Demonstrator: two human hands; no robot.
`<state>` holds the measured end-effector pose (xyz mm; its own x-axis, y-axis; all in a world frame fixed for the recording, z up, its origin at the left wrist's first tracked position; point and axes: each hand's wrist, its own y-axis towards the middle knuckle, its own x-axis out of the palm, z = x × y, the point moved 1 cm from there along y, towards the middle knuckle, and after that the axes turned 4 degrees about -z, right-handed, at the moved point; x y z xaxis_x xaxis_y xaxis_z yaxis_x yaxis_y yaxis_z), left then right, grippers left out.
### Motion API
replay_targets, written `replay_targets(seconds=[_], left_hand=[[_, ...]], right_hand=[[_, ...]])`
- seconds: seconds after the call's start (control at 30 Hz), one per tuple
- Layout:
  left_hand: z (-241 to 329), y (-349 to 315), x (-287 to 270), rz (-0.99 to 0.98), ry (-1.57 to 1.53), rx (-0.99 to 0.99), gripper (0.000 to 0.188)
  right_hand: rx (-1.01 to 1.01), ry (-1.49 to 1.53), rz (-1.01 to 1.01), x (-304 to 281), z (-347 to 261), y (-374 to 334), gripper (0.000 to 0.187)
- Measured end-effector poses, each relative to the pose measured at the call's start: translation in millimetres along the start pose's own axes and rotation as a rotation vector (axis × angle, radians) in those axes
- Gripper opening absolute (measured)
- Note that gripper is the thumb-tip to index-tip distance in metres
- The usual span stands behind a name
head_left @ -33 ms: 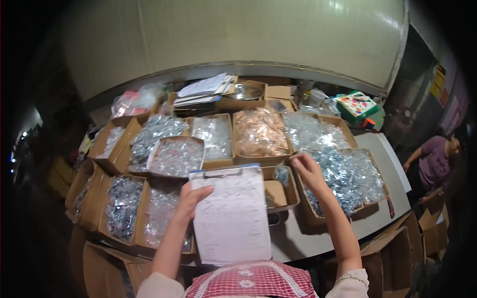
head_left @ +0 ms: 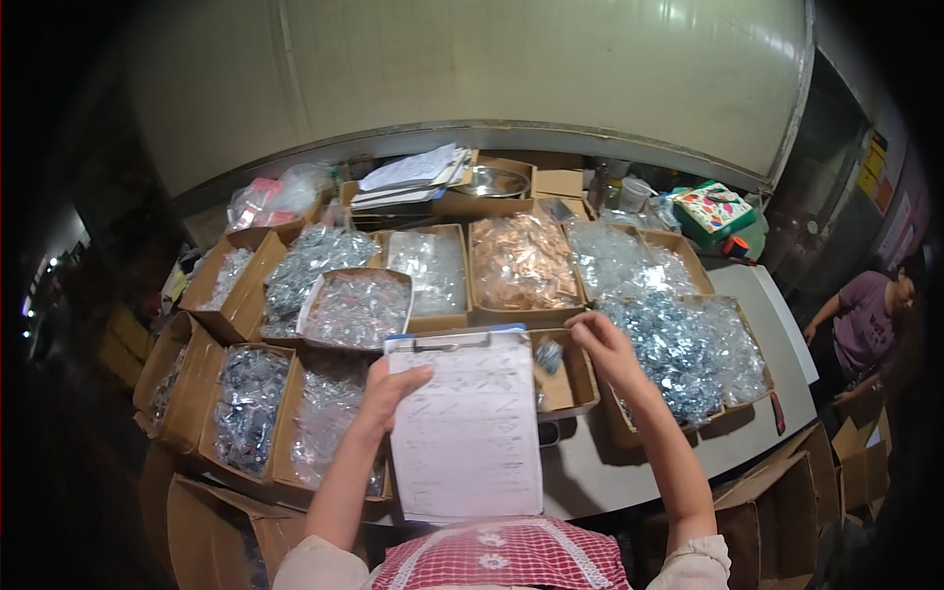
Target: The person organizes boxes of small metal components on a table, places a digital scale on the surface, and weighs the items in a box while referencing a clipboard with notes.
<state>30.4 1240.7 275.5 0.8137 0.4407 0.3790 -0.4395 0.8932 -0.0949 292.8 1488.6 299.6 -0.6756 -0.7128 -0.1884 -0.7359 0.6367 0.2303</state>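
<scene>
My left hand (head_left: 389, 395) grips the left edge of a clipboard (head_left: 467, 341), thumb on top. White sheets (head_left: 467, 433) marked with lines of handwriting lie under its clip. My right hand (head_left: 605, 352) hovers over the right edge of a small cardboard box (head_left: 572, 401), fingers curled toward the thumb, with nothing visible in them. Inside that box lies a small clear packet (head_left: 549, 356) of grey-blue pieces, apart from my fingers. Right of this hand stands a carton heaped with shiny blue-grey packets (head_left: 669, 354).
Cartons of clear packets surround the clipboard, including copper-coloured packets (head_left: 521, 261) and a white-rimmed box (head_left: 356, 310). Papers (head_left: 413, 169) and a metal bowl (head_left: 495, 182) sit at the back. A red-handled tool (head_left: 778, 413) lies on the table (head_left: 629, 482). Another person (head_left: 860, 320) is at the far right.
The small packet sits lower in the small box than before. My right hand has shifted slightly down and left. The clipboard, still in my left hand, appears slightly farther right.
</scene>
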Motion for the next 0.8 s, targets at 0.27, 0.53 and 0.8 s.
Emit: replay_targets(seconds=[0.27, 0.53, 0.8], left_hand=[[-14, 1, 41, -0.003, 0.079, 0.193, 0.048], [-18, 0, 53, 0.015, 0.168, 0.234, 0.054], [-19, -10, 63, 0.003, 0.023, 0.162, 0.049]], right_hand=[[-0.06, -0.329, 0.022, 82, -15, -15, 0.098], [0.144, -0.506, 0.14, 79, -29, -22, 0.106], [0.189, -0.47, 0.209, 78, -13, -25, 0.104]])
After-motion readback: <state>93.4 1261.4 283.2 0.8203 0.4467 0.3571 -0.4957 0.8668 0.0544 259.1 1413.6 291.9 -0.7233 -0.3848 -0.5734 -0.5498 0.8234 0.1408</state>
